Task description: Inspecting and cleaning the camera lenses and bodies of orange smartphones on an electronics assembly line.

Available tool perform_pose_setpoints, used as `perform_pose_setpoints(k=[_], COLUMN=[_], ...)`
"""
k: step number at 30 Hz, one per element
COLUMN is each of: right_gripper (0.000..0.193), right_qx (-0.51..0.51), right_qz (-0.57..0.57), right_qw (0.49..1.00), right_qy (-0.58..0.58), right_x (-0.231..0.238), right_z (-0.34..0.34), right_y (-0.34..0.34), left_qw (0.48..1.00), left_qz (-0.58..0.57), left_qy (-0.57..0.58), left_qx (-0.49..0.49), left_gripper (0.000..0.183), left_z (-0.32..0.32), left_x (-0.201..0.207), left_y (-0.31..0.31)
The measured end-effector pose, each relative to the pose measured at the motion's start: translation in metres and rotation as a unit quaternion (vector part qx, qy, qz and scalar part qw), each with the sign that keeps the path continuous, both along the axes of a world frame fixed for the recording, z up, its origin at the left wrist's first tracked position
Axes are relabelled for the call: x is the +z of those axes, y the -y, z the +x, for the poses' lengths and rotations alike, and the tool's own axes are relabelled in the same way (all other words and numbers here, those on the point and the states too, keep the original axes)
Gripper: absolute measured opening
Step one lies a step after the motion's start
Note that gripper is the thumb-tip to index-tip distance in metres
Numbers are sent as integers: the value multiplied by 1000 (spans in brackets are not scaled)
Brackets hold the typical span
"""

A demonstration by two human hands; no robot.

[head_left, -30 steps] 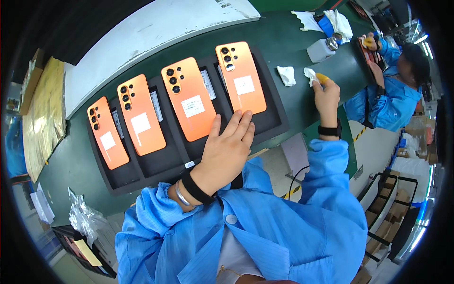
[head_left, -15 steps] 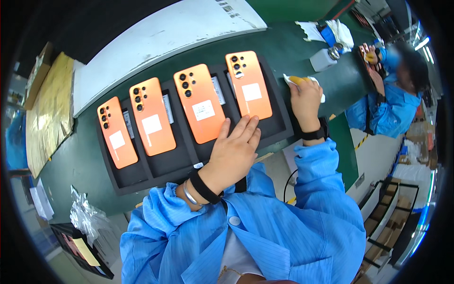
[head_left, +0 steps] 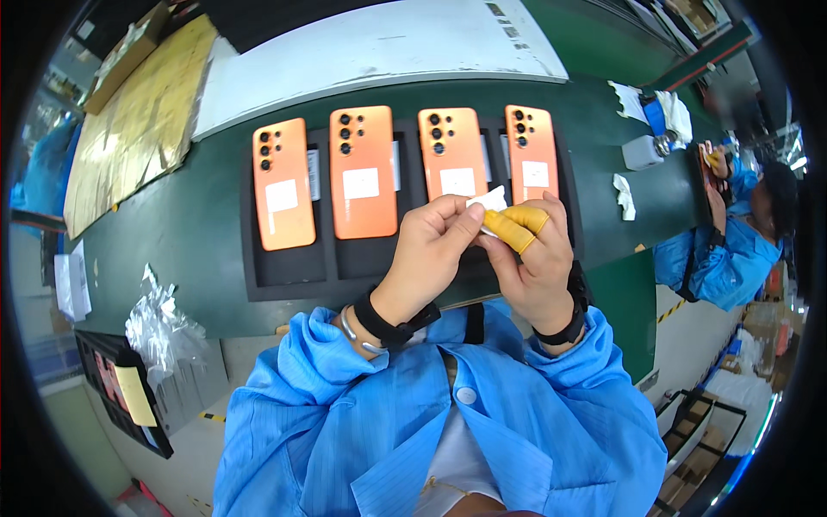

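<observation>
Several orange phones lie back up in a row on a black tray, each with a white label. Above the two phones at the right, both my hands come together on a small white wiping cloth. My left hand pinches its edge between thumb and forefinger. My right hand has yellow finger covers on two fingers and grips the same cloth from the other side. The hands partly hide the lower ends of the third phone and the rightmost phone.
On the green table, right of the tray, are another crumpled white cloth and a white pump bottle. Behind the tray stands a white panel. Clear plastic film hangs at the left. A co-worker sits far right.
My right hand has moved left from the table to above the tray. My left hand has left the third phone's lower end and now pinches the cloth with it. The view has shifted.
</observation>
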State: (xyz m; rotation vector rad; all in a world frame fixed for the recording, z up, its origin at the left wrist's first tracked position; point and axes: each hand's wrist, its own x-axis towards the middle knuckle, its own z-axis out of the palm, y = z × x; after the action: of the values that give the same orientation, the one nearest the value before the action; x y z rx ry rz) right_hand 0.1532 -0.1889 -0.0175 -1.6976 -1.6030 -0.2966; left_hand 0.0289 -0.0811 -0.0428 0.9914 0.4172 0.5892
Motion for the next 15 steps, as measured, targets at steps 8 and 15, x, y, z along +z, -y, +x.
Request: perform_pose_setpoints(k=[8, 15], right_gripper=[77, 39], right_qx=[94, 146], right_qz=[-104, -205], right_qw=[925, 756], right_qy=[-352, -605], right_x=[-2, -9], right_z=[-31, -60], right_y=[-25, -37], left_qw=[996, 981], left_qz=[89, 176], left_qy=[-24, -70], left_qx=[0, 49], left_gripper=[22, 27], left_z=[-66, -96], left_x=[9, 3], left_y=[-15, -20])
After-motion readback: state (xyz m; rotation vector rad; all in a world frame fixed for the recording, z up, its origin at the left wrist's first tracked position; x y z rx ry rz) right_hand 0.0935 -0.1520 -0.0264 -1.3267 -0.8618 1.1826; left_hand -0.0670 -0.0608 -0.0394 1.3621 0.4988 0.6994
